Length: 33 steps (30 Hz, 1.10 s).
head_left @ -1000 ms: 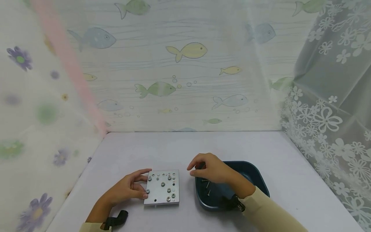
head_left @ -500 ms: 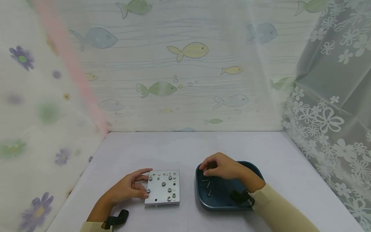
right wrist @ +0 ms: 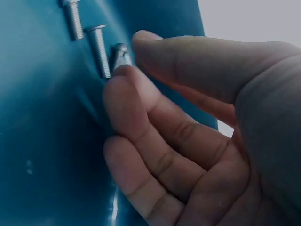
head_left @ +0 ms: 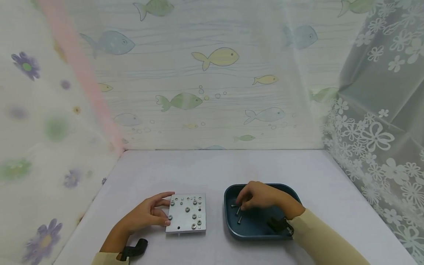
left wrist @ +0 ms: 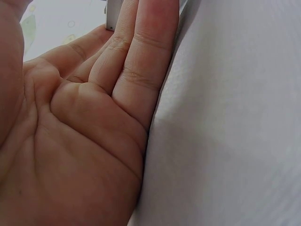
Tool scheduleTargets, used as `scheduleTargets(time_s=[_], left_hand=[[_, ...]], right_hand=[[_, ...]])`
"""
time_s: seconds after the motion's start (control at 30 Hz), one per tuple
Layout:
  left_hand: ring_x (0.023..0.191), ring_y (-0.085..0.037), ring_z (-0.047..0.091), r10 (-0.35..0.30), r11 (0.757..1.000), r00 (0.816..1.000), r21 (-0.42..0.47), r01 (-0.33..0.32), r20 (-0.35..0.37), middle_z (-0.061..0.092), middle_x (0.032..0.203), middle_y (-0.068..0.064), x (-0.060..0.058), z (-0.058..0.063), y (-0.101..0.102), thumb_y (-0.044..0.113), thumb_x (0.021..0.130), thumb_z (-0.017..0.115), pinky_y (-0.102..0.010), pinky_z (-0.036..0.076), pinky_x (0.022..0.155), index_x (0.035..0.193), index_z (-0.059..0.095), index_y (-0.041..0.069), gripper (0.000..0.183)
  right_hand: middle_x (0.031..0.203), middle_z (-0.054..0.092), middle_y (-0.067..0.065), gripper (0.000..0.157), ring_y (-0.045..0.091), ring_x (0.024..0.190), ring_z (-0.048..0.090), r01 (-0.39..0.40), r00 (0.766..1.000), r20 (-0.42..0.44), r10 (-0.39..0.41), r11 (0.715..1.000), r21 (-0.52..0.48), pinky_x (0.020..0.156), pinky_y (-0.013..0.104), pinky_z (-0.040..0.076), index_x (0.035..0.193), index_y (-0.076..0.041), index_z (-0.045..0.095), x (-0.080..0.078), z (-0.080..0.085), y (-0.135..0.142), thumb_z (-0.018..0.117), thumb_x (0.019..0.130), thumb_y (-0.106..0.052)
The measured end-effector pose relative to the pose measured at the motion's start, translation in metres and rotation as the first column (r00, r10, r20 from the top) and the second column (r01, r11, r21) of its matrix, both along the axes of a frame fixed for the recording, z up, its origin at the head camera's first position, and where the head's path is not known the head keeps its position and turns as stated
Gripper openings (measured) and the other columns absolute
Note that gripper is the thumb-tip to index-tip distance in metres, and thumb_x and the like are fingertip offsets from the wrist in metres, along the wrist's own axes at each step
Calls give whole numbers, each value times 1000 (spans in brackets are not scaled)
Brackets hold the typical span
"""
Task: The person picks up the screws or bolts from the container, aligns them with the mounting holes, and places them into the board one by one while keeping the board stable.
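A square silver metal block (head_left: 181,218), with holes and several socket-head screws seated in its top, lies left of centre on the table. My left hand (head_left: 145,216) grips its left edge, thumb at the near corner and a finger reaching the far corner. On the right, my right hand (head_left: 261,195) is down inside a dark blue tray (head_left: 258,235). Its fingertips hover at loose metal screws; in the right wrist view, thumb and fingers stand apart beside one screw (right wrist: 121,52), partly hidden behind a finger. Two more screws lie alongside, one of them a full-length screw (right wrist: 100,52).
A white table (head_left: 212,169) runs back to a fish-print curtain (head_left: 212,81). Lace fabric (head_left: 374,147) hangs at the right, a flower-print sheet (head_left: 43,165) at the left. Tray walls surround the right hand.
From the tray's left rim, my right hand has moved right, then down to the screws in the tray. My left hand keeps its grip on the metal block.
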State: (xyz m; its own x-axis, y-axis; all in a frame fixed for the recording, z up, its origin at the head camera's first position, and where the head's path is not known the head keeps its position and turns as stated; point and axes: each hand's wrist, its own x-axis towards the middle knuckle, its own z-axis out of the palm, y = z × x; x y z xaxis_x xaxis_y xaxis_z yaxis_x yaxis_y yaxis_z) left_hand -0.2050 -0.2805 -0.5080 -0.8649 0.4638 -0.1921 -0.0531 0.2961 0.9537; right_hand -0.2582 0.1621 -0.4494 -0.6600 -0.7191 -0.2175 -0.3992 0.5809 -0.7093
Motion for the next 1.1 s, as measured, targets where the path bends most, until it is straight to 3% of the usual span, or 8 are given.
scheduleTargets(time_s=[0.23,0.77,1.1], left_hand=[[99,-35,76,1,1000,1000,0,-1,0,59,143,-20,1,1,0,15,79,90,-32,57,87,162,33,17,100],[99,-36,76,-9,1000,1000,15,9,14,59,144,-19,1,2,0,14,80,89,-33,57,87,163,31,16,101],[99,-35,76,-13,1000,1000,26,13,15,57,145,-21,0,2,0,13,80,89,-33,58,85,163,31,16,101]], right_hand=[[77,70,-10,16,3,67,58,-69,998,0,69,997,38,62,21,47,105,-24,82,-3,-15,-6,80,91,-17],[71,69,-10,14,3,64,59,-28,999,-43,31,998,56,59,22,47,93,-22,82,5,-12,-21,87,82,-14],[69,67,-10,12,3,63,59,-17,997,-71,22,997,77,58,22,48,88,-25,81,4,-15,-23,86,84,-15]])
